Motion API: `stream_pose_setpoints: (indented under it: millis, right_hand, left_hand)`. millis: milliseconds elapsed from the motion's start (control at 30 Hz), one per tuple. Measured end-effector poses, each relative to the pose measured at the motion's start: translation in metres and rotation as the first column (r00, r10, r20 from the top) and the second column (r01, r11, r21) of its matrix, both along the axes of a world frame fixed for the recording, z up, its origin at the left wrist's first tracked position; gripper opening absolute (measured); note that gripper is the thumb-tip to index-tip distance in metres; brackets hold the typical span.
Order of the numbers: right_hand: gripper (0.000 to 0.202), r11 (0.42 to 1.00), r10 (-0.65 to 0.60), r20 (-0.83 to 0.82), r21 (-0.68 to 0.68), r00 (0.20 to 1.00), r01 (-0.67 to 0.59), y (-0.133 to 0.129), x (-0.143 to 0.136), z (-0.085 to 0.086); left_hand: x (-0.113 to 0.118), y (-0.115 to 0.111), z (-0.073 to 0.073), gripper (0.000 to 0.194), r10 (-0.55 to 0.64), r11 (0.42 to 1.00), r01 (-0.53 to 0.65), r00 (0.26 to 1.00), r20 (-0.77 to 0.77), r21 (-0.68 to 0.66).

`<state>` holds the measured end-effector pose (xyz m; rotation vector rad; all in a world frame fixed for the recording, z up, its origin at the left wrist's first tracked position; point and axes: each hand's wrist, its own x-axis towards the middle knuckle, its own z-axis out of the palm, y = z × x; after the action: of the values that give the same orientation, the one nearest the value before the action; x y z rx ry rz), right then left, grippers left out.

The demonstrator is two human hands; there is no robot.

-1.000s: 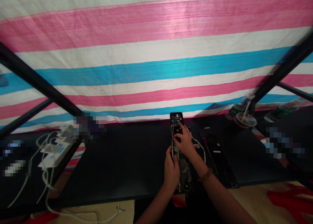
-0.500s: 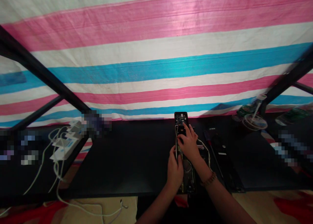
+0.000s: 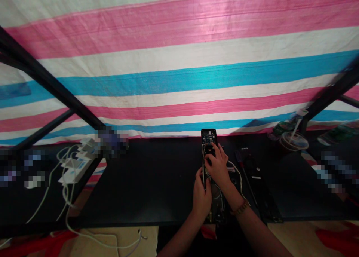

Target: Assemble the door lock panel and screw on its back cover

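The L hand (image 3: pixel 201 197) is wrapped round the near left side of a long open gadget (image 3: pixel 209 137) lying on the black table (image 3: pixel 148 182), w/ a white wire (image 3: pixel 202 167) just past its thumb. The R hand (image 3: pixel 217 166) rests on top of the gadget just beyond the L hand, fingers bent down on its insides; can't tell if it pinches anything. A black cover (image 3: pixel 256 182) lies right of the R hand, a cup (image 3: pixel 294 141) further right.

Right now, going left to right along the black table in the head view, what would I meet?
White power strips with cables → left hand → right hand on the opened long device → black cover panel → lidded cup with straw.
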<state>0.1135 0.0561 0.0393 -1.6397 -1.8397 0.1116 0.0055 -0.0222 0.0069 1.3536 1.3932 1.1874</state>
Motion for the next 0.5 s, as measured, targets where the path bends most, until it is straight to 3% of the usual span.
stream_pose_setpoints:
  millis: [267,500]
  right_hand:
    - [0.015,0.998,0.046,0.02,-0.041,0.999,-0.045,-0.0009,0.0028,0.0035]
    - [0.014,0.999,0.005,-0.03,-0.037,1.0,-0.006,0.0019,0.0024,-0.0031]
  left_hand:
    - [0.0001,0.0008,0.0021,0.042,-0.003,1.0,0.003,1.0,0.003,-0.001]
    - [0.0004,0.0003,-0.0005,0.043,0.013,1.0,-0.013,1.0,-0.007,-0.011]
